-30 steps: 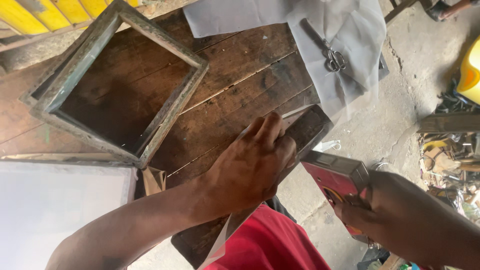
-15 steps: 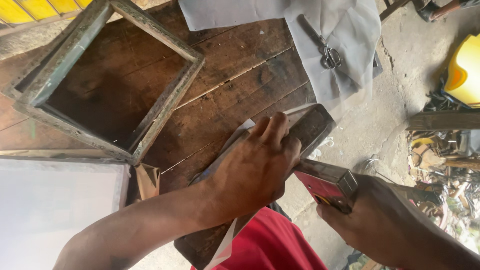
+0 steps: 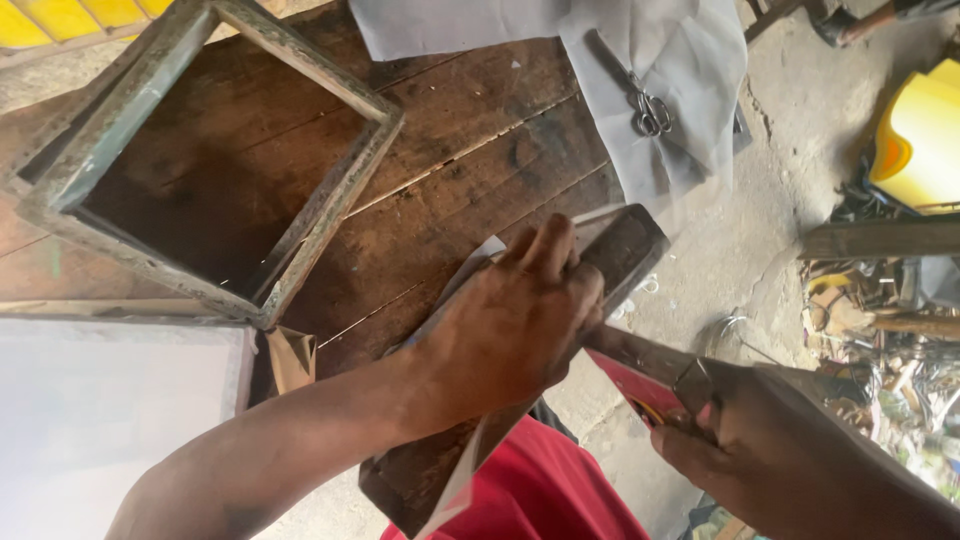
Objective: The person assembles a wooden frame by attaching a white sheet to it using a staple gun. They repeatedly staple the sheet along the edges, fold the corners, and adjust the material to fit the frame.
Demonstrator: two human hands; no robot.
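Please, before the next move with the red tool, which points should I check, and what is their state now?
1. Left hand presses down on the bar: ok.
2. White sheet lies between that hand and the bar: ok. Whether it is taut: cannot tell.
3. Right hand grips the red tool firmly: ok.
4. The tool's front meets the bar's side: cannot tell, because the left hand hides the contact.
5. Left fingers are away from the tool's front: cannot tell, they look close.
6. Scissors lie apart on the grey cloth, out of the way: ok.
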